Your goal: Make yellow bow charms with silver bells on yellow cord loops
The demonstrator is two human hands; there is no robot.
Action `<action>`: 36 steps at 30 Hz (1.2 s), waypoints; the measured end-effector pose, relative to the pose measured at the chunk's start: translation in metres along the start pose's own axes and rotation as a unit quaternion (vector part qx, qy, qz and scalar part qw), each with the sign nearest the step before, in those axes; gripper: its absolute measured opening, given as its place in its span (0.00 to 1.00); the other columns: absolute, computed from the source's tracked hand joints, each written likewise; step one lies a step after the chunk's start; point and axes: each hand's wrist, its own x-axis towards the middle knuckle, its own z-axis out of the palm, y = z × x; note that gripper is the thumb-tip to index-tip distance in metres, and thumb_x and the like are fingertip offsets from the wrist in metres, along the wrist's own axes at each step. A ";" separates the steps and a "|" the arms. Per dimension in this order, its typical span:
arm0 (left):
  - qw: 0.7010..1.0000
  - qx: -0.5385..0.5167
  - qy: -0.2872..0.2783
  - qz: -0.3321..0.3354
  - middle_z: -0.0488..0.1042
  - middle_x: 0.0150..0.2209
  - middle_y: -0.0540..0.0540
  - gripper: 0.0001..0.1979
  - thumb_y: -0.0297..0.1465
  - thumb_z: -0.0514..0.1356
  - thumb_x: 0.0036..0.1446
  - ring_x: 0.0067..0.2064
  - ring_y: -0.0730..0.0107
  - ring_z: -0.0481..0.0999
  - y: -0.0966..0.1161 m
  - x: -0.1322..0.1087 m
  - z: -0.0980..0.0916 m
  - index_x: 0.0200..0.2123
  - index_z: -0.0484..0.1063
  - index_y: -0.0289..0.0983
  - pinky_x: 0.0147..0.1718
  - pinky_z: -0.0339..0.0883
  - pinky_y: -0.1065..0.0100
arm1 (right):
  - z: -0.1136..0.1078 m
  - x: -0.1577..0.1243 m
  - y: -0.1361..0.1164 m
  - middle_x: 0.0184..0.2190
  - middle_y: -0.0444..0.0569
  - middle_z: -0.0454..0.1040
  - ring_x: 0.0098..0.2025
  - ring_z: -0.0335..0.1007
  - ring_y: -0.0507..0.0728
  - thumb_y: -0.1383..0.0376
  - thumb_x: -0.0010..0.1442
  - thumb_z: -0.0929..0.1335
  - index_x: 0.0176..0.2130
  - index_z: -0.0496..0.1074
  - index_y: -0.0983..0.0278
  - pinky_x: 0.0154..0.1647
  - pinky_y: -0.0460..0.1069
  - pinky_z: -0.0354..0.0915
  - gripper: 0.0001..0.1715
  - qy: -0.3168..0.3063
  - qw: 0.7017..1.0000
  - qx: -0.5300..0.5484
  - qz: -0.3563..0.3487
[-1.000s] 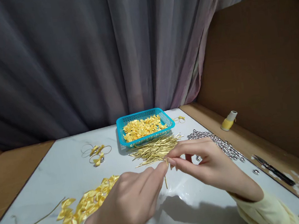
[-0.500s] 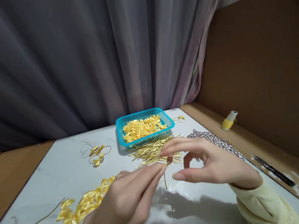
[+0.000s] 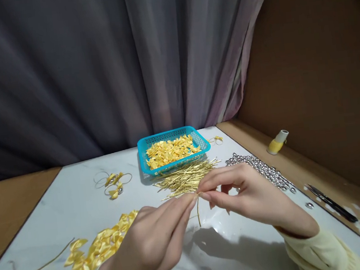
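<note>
My left hand (image 3: 153, 246) and my right hand (image 3: 252, 196) meet fingertip to fingertip above the white table (image 3: 76, 198). Both pinch the top of one thin gold wire tie (image 3: 198, 211), which hangs down between them. Just behind the fingers lies a heap of gold wire ties (image 3: 186, 177). A pile of yellow ribbon bows (image 3: 98, 246) lies by my left wrist.
A blue basket (image 3: 142, 150) of yellow bows stands at the back, silver bells (image 3: 262, 169) are heaped at the right. Finished bows with loops (image 3: 114, 183) lie at the left. A yellow thread spool (image 3: 276, 142) and black scissors (image 3: 329, 204) rest on the brown ledge. A grey curtain hangs behind.
Half a second ago my right hand had opened and drawn away from the tie; now its fingers have closed on the tie again beside my left fingertips.
</note>
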 end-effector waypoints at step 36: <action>0.796 -0.444 -0.205 -0.357 0.57 0.13 0.58 0.11 0.34 0.57 0.61 0.15 0.82 0.54 -0.003 0.031 -0.022 0.32 0.78 0.37 0.15 0.48 0.79 | 0.014 -0.007 -0.003 0.38 0.57 0.76 0.38 0.74 0.52 0.77 0.58 0.67 0.41 0.74 0.76 0.37 0.44 0.73 0.09 0.092 0.965 -0.096 -0.227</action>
